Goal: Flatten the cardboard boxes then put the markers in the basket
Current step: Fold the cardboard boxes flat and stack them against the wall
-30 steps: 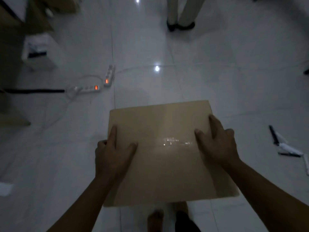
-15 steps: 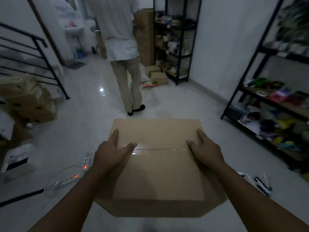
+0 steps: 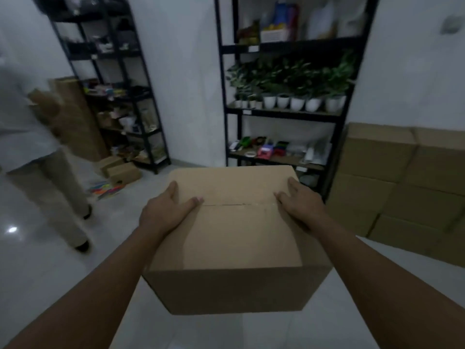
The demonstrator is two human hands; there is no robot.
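The white tiled floor (image 3: 42, 268) fills the lower part of the view, and white walls stand behind. At right a stack of closed cardboard cartons (image 3: 407, 187) stands against the wall. A tall black shelving unit (image 3: 284, 114) faces you at centre, with a row of green plants in white pots (image 3: 297, 102) on its middle shelf and small coloured items, too blurred to identify, on the shelf below. A second black rack (image 3: 118, 91) stands further left, with small brown boxes (image 3: 120, 170) and bright coloured sheets (image 3: 105, 190) on the floor at its foot. At the left edge a second person (image 3: 37, 147) in a light shirt and pale trousers is partly visible and blurred.

The cardboard box (image 3: 236, 243) is centred before you, held up above the floor between your two forearms, still in its full box shape with the top flaps closed and meeting along a seam. Your left hand (image 3: 166, 210) rests on the top at the left end of the seam, fingers extended flat and thumb spread toward the seam. Your right hand (image 3: 299, 205) mirrors it at the right end of the seam, fingers likewise straight and pressed on the cardboard.
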